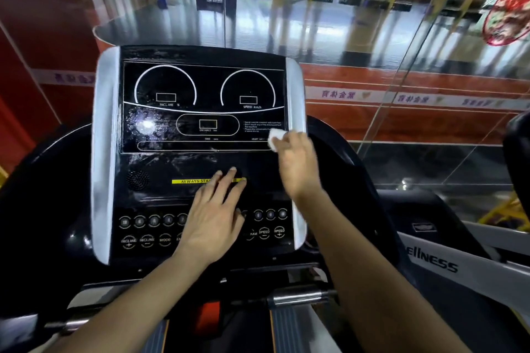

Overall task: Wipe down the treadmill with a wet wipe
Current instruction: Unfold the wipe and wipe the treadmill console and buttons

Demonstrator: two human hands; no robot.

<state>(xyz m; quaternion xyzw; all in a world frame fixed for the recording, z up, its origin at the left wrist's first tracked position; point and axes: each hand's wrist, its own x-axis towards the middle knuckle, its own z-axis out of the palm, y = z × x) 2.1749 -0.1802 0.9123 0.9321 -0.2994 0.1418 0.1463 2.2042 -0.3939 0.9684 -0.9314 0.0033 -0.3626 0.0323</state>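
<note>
Treadmill console: black display panel with silver side trims, incline and speed dials, and a row of round buttons below. Wet wipe: white, bunched, pressed against the lower right corner of the display beside the right silver trim. Right hand: fingers curled round the wipe. Left hand: flat, fingers straight and spread, resting on the console's middle over the yellow warning strip, holding nothing.
</note>
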